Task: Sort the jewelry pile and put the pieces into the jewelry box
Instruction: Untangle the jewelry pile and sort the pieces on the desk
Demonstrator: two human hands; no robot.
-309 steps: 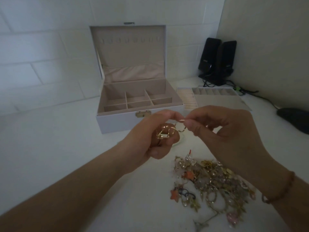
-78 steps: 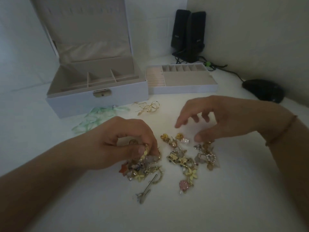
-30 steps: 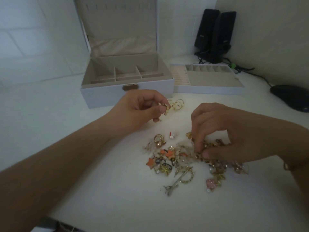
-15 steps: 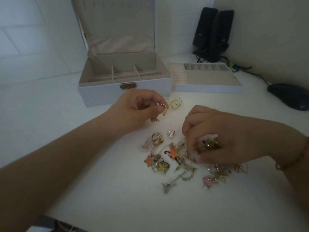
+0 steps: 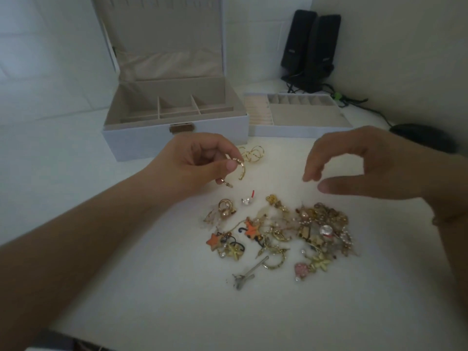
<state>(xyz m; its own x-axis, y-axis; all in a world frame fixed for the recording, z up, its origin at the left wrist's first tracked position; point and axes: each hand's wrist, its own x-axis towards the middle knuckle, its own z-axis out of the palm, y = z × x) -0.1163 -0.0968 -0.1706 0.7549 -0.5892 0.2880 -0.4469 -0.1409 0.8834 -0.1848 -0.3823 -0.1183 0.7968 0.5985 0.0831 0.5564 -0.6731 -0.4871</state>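
On white table [image 5: 126, 173]; jewelry pile [image 5: 281, 234].

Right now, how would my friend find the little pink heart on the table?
Start at the open jewelry box and come toward the person to the jewelry pile on the white table. The pink heart lies at the pile's near right edge, beside a pale yellow flower. It is the only pink piece there.

A home desk corner, by the look of it — a plain white worktop [image 5: 177, 312] pushed against a white block wall [image 5: 50, 59] on one side and a bare beige wall [image 5: 405, 46] on the other. A pair of small black computer speakers [image 5: 311, 46] stands at the back with trailing cables [image 5: 354, 100], and a dark computer mouse [image 5: 423, 136] lies near the edge — ordinary household desk clutter.
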